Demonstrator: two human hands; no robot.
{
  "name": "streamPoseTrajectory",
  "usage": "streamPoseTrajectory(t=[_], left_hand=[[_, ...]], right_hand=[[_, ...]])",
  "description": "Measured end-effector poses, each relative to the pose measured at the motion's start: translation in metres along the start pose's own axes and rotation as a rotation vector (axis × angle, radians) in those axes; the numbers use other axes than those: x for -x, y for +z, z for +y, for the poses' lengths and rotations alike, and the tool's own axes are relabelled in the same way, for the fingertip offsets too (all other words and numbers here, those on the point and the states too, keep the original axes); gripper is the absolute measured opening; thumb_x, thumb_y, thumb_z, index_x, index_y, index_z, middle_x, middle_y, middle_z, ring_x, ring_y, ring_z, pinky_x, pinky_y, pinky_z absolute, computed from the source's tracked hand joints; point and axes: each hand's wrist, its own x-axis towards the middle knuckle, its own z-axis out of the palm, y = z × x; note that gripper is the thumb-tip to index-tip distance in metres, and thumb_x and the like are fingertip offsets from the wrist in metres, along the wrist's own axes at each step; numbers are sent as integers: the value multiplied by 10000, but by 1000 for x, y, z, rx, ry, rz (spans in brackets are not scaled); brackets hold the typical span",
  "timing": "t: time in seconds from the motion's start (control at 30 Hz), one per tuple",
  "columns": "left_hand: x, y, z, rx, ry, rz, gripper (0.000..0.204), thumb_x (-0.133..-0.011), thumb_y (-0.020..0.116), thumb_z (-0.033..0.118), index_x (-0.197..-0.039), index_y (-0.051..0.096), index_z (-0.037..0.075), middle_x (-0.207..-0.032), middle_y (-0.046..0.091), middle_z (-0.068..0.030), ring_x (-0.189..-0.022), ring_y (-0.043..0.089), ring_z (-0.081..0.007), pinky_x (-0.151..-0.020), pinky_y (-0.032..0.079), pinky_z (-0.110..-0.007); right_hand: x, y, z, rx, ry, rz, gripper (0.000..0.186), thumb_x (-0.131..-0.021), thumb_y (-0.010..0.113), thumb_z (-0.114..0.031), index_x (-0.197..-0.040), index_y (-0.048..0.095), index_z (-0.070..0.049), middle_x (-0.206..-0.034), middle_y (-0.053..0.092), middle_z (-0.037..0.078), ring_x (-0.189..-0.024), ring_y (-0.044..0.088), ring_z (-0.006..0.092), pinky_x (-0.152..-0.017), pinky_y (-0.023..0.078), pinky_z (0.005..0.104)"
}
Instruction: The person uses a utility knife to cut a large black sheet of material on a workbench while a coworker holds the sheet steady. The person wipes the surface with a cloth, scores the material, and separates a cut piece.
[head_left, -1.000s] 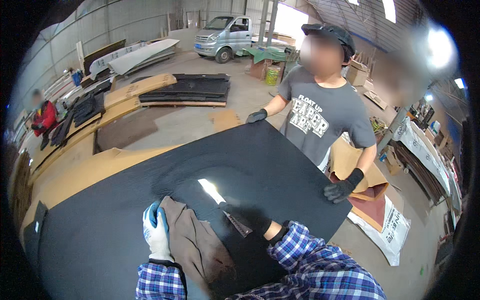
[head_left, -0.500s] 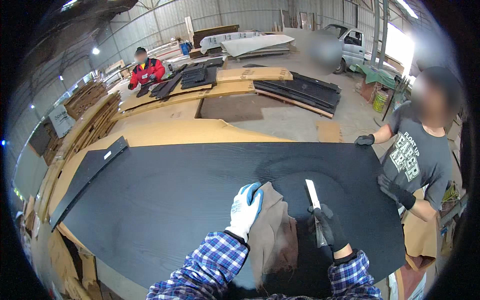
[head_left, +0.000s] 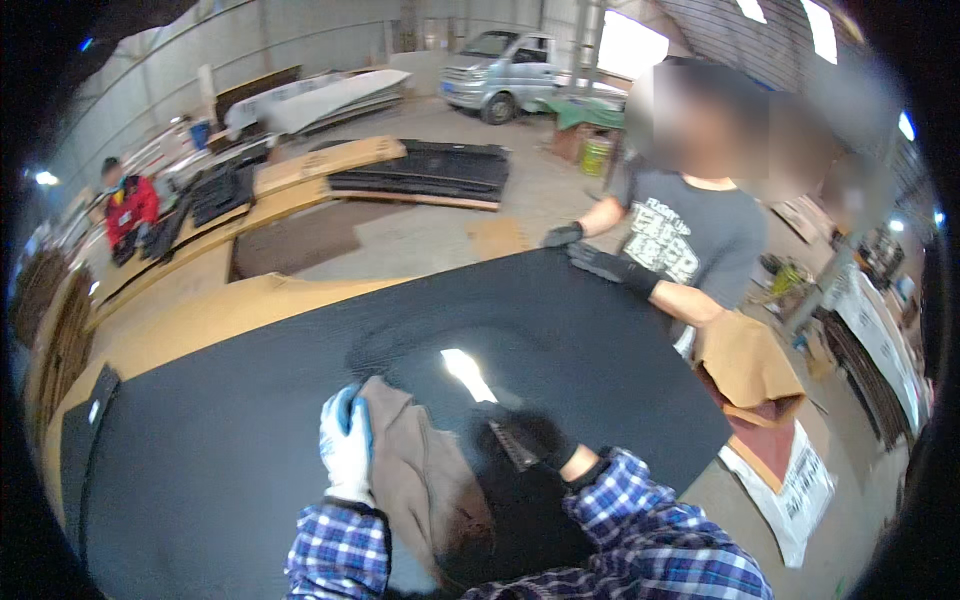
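A large black wood-grain panel [head_left: 270, 400] lies in front of me. My left hand [head_left: 347, 440], in a white and blue glove, is closed on the edge of a grey-brown rag [head_left: 415, 460] spread over the panel. Darker, reddish-brown staining shows on the rag's lower right part. To the right of the rag, my right hand [head_left: 535, 437], in a black glove, grips a knife-like tool [head_left: 467, 374] with a long bright flat end and a grey handle. The bright end points away from me, over the panel; whether it touches the surface I cannot tell.
A co-worker in a grey shirt [head_left: 690, 225] stands at the far right, black-gloved hands at the panel's edge. A narrow black board [head_left: 95, 430] lies on the left. Cardboard [head_left: 230, 315] shows beyond the panel. Farther back are stacked black panels [head_left: 430, 172], a person in red [head_left: 130, 205] and a van [head_left: 505, 75].
My view has swung right, so the panel and both hands appear farther left. The co-worker's nearer hand has shifted to the panel's far corner. My hands keep hold of the rag and the tool.
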Motion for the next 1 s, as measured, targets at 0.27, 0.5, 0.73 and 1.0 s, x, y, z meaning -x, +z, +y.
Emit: streamPoseTrajectory(t=[0.27,0.5,0.73,1.0], left_hand=[[-2,-1,-2,18,-69,-45,381,-981,582,311,-1264,608,58,-1299,583,-135,-1198,563,-302,-1033,442,-401],[-4,2,-9,-28,-51,-25,352,-983,584,291,-1244,620,58,-1270,603,-129,-1169,582,-296,-1011,450,-400],[-6,5,-17,-37,-23,-17,339,-982,582,298,-1216,632,58,-1253,605,-139,-1159,585,-304,-1010,451,-406],[-5,3,-13,71,-119,-20,371,-984,591,314,-1256,609,62,-1271,597,-129,-1177,575,-284,-1025,448,-394]], right_hand=[[-2,21,-11,434,93,124,383,-1013,570,-301,-1325,556,-79,-908,668,48,-808,637,129,-726,523,272],[-2,21,-10,291,78,97,369,-1017,560,-276,-1332,553,-84,-915,642,38,-782,618,122,-701,508,275],[-6,24,-13,423,81,52,412,-1022,544,-292,-1374,497,-84,-922,621,37,-786,615,121,-704,495,275],[-1,46,-18,201,58,115,450,-1004,583,-244,-1398,467,-61,-938,629,50,-756,626,133,-688,521,282]])
